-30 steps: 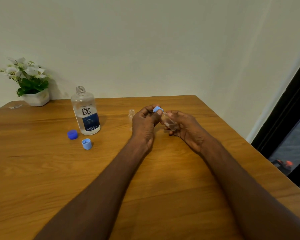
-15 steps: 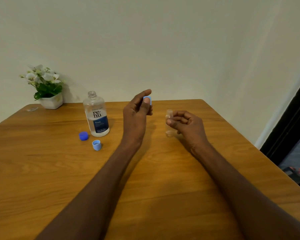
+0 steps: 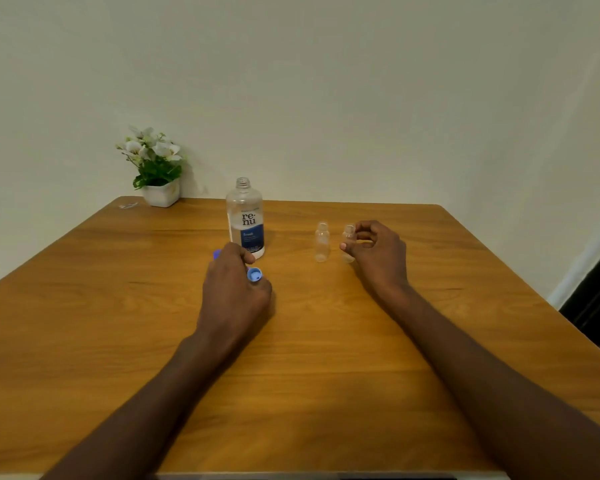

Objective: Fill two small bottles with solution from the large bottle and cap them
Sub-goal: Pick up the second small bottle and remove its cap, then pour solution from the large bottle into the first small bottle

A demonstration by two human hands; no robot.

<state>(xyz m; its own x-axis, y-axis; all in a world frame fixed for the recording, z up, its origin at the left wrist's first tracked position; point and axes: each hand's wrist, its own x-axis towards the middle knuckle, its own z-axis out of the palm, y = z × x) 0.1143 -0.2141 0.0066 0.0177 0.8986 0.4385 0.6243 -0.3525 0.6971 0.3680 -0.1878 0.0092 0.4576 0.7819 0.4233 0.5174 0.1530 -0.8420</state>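
Observation:
The large clear bottle (image 3: 245,220) with a blue-and-white label stands uncapped near the table's far middle. My left hand (image 3: 234,292) rests on the table just in front of it, thumb and forefinger closed on a light blue cap (image 3: 254,274) that faces open side up. A dark blue cap (image 3: 217,254) peeks out at the hand's left edge. To the right stand two small clear uncapped bottles. One small bottle (image 3: 322,242) stands free. My right hand (image 3: 378,258) pinches the other small bottle (image 3: 349,239), which is upright on the table.
A white pot of white flowers (image 3: 156,174) sits at the wooden table's (image 3: 326,358) far left corner against the wall, with a small clear scrap (image 3: 128,205) beside it. The table's right edge borders a dark doorway (image 3: 596,299).
My left hand, with the light blue cap, dropped from mid-air to the table by the large bottle. My right hand set its small bottle beside the other one. The view shifted.

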